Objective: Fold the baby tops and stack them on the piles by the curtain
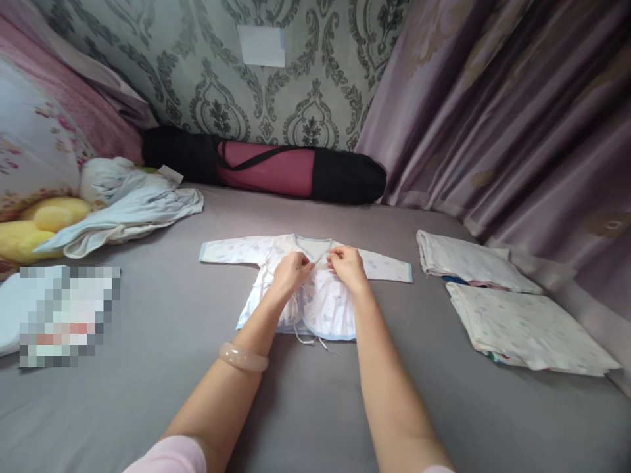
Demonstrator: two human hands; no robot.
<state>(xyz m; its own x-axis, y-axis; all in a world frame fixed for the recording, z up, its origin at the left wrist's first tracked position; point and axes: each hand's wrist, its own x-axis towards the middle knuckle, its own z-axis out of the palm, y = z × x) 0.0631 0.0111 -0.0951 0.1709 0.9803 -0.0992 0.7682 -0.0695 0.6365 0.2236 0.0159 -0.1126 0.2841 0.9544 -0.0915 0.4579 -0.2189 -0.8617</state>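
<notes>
A small white baby shirt (328, 309) with pale blue trim and a faint print lies spread on the grey sheet, sleeves out to both sides. Its front panels meet near the middle, and thin white tie strings hang at the hem. At the chest, just below the neckline, my left hand (294, 269) is closed in a pinch. My right hand (346, 266) pinches close beside it, on the right front panel. Both sets of fingertips appear to be on the shirt's front edges or ties; the exact bit is too small to make out.
Two folded cloth stacks (527, 325) lie to the right, by the purple curtain (444, 118). A black and maroon long bag (266, 167) rests along the wall. Left are a crumpled light cloth (142, 203), a yellow plush (39, 223) and a partly blurred packet (69, 315).
</notes>
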